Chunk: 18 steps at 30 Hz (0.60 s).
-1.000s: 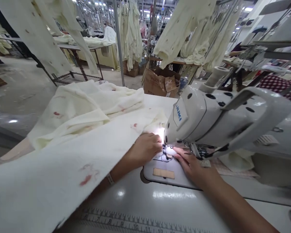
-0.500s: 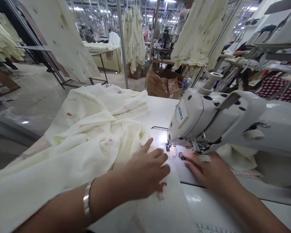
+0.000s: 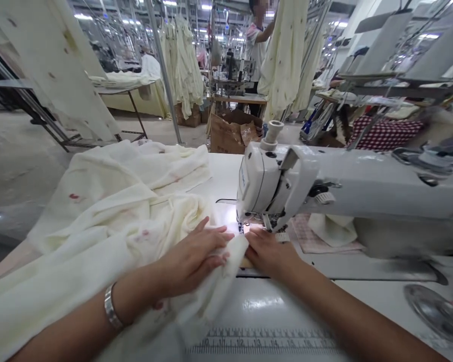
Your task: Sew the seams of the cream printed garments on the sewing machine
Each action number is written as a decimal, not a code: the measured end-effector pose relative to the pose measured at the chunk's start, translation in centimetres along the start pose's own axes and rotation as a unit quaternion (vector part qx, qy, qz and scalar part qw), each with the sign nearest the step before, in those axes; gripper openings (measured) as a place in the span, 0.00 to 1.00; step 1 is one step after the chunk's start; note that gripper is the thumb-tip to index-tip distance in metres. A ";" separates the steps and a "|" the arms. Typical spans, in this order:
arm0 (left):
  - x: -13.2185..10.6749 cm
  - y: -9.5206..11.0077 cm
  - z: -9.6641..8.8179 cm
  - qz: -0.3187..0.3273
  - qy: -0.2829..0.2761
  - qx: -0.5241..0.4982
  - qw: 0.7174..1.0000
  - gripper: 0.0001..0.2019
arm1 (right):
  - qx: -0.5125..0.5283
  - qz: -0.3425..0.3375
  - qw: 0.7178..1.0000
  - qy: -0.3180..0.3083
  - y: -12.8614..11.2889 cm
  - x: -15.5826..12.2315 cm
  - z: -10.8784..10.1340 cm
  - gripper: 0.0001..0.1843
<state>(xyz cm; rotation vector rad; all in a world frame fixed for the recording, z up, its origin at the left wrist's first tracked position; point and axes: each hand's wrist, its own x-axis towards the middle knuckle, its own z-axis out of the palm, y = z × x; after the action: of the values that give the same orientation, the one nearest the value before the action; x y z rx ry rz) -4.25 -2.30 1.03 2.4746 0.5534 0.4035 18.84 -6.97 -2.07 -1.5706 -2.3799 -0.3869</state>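
Note:
Cream cloth with small reddish prints (image 3: 109,221) spreads over the left of the sewing table. My left hand (image 3: 192,259), a silver bangle on its wrist, rests on the cloth with fingers stretched toward the needle area. A raised fold of the cloth stands between my two hands. My right hand (image 3: 274,254) is closed at the cloth's edge, right beside the presser foot (image 3: 241,228); its fingertips are partly hidden by the fold and the machine head. The white sewing machine (image 3: 262,183) stands over them, its lamp lit.
A printed ruler strip (image 3: 264,342) runs along the table's front. Pink checked cloth (image 3: 317,236) lies under the machine arm. Beyond the table are a cardboard box (image 3: 226,136), hanging cream garments (image 3: 181,65) and a standing person (image 3: 254,45).
My right hand has moved left from the bare machine bed to the cloth's edge. The cloth's near edge is now lifted into a fold. The whole view has turned rightward.

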 end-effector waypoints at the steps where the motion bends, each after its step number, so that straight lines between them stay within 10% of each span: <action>1: -0.1 0.1 0.0 0.012 -0.009 0.023 1.000 0.15 | 0.002 -0.002 1.000 0.000 0.2 -0.2 -0.1 0.11; 18: 1.3 1.0 1.3 0.045 -0.004 0.154 0.987 0.18 | 0.000 -0.055 0.998 0.007 1.5 -0.7 -0.5 0.16</action>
<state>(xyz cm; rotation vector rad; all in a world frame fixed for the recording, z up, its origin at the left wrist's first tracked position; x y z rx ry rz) -2.30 -2.97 0.80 2.8055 0.5357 0.3662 20.53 -7.16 -1.76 -1.4361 -2.4634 -0.4184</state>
